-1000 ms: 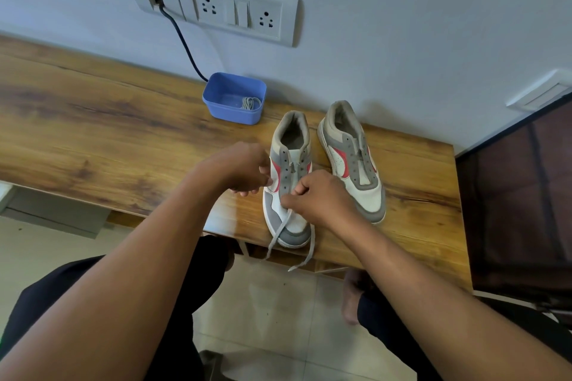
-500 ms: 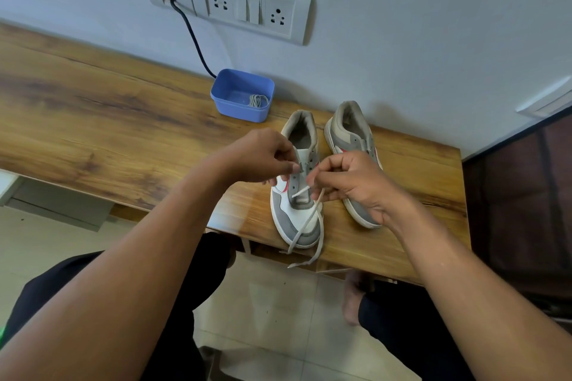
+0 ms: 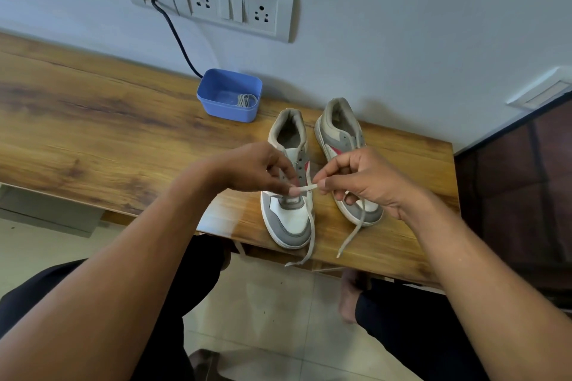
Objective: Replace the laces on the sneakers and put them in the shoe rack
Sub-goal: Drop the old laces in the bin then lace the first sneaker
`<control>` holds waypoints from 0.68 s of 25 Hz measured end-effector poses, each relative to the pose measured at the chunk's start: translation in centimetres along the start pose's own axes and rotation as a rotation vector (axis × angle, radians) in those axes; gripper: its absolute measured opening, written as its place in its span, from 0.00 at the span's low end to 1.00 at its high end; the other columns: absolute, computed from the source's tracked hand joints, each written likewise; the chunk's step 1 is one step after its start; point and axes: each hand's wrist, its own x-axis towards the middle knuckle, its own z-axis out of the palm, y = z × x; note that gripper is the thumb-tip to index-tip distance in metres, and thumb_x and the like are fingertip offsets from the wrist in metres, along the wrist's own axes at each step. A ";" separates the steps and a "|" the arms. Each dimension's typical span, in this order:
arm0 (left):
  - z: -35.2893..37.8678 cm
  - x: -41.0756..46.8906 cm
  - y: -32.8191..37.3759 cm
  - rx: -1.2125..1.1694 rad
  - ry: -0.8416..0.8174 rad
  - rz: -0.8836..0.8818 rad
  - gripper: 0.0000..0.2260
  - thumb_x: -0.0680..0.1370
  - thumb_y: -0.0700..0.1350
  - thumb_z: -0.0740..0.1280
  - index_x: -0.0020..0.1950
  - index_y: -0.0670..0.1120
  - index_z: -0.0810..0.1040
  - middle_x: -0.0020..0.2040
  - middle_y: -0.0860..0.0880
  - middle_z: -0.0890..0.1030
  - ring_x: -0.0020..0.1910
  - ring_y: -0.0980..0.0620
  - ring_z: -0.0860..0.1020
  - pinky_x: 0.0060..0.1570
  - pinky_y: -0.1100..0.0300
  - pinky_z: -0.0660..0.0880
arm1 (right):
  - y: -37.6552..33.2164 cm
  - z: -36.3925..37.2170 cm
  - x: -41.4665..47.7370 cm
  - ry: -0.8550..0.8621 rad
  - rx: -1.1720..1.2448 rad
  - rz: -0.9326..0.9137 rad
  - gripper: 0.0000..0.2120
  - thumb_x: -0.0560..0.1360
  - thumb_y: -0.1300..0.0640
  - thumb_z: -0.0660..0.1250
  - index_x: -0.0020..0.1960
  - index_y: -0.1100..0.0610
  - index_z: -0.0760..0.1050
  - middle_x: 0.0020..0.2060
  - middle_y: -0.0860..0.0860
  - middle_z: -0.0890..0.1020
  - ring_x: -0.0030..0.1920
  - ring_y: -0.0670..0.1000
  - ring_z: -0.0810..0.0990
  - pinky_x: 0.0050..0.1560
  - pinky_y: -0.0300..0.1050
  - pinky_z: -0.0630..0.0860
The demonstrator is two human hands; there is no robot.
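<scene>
The lace (image 3: pixel 308 187) lies crosswise over the left sneaker (image 3: pixel 289 223), which stands toe-forward at the bench (image 3: pixel 93 133) edge, with the left hand (image 3: pixel 260 170) pinching it by the eyelets and the right hand (image 3: pixel 359 182) pinching its tip (likely the pulling side).

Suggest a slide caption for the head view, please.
Left hand and right hand pinch a lace above one sneaker on the table.

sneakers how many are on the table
2. The left sneaker stands near the table edge, its lace pinched by the left hand and right hand; the right sneaker stands beside it, partly behind that hand.
</scene>
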 end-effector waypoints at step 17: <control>-0.6 0.1 -0.7 0.057 0.003 -0.019 0.05 0.74 0.51 0.77 0.44 0.51 0.87 0.41 0.49 0.84 0.40 0.54 0.79 0.44 0.60 0.73 | -0.1 -2.2 0.0 0.019 -0.075 -0.078 0.03 0.75 0.64 0.77 0.49 0.60 0.86 0.40 0.57 0.88 0.36 0.46 0.81 0.34 0.39 0.76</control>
